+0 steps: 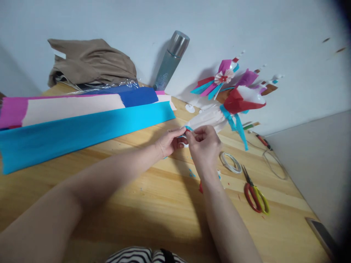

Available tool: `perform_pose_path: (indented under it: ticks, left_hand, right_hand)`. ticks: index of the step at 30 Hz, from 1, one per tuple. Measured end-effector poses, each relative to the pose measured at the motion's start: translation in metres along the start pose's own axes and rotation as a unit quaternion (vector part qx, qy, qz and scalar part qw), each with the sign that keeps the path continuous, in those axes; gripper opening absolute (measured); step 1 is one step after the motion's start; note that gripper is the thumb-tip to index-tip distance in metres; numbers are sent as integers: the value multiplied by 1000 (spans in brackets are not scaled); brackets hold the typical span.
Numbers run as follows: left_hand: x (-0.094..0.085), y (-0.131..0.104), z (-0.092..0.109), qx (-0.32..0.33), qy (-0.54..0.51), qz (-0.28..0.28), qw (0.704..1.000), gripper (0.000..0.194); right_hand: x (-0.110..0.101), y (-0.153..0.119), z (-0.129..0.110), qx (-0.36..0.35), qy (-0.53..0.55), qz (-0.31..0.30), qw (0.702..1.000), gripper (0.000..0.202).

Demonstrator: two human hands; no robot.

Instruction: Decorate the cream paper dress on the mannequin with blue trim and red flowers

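Observation:
Over the middle of the table, my left hand (171,141) and my right hand (204,142) meet with fingertips closed in a pinch. Between them is a small piece of blue and red paper (188,128), mostly hidden by the fingers. Just behind the hands lies a pale gathered paper piece (207,117). To the right of my right hand are a roll of white tape (230,162) and scissors (256,195) with red and yellow handles. Little blue and red paper scraps (192,173) lie beside my right forearm.
Folded crepe paper sheets, the nearest bright blue (90,133), stretch across the left. Behind them sits a brown cloth (93,62). A flask (172,60) stands by the wall. Paper-decorated dolls or ornaments (241,98), a red-handled tool (263,141) and a dark flat device (322,233) are to the right.

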State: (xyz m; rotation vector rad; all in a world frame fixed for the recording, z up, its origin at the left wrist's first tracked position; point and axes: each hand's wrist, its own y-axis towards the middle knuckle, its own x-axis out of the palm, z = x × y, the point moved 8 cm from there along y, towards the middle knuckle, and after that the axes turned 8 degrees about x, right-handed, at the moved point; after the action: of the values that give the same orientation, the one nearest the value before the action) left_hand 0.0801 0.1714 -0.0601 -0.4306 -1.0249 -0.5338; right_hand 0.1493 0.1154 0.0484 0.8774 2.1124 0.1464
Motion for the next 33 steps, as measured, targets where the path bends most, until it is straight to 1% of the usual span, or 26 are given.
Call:
perform_pose_path:
  ticks: [3,5,8,11,14,17,19,22,25,27,30,33]
  left_hand:
    - [0,0,1,3,12,8,1000,18]
    - [-1,-1,0,1,10,17,1000,18]
    - [-1,-1,0,2,-1,28,1000,15]
    - [1,-1,0,6,-6,19,1000,14]
    - [1,-1,0,7,-3,13,1000,14]
    - [2,0,0,9,-11,1,1000,13]
    - [2,0,0,7,-15,-7,1000,15]
    - [2,1,0,-1,-12,-4,1000,19]
    - [5,0,2,-3,-2,-2,1000,18]
    - [6,-1,3,-8,2,1,1000,18]
    - [5,-1,2,-23,0,7,1000,23]
    - [5,0,2,-31,-6,4,1000,29]
  right_hand:
    - [-4,-7,-5,-49,27,-6,998,17]
    - [-3,-14,-11,-90,27,-34,995,13]
    - [4,-20,-15,-128,13,-87,988,21]
    - [7,-18,-10,-121,19,-99,988,28]
    - [8,-14,-3,-98,52,-108,988,31]
    - [4,-14,1,-75,97,-118,985,36]
    - [2,-16,1,-72,109,-122,984,36]
    - [3,-21,0,-87,83,-139,983,36]
    - [6,-23,4,-108,35,-144,983,37]
    - [7,-23,7,-128,17,-140,982,38]
    - [5,-24,9,-159,4,-132,978,38]
    - [2,-24,11,-166,-12,-121,979,38]
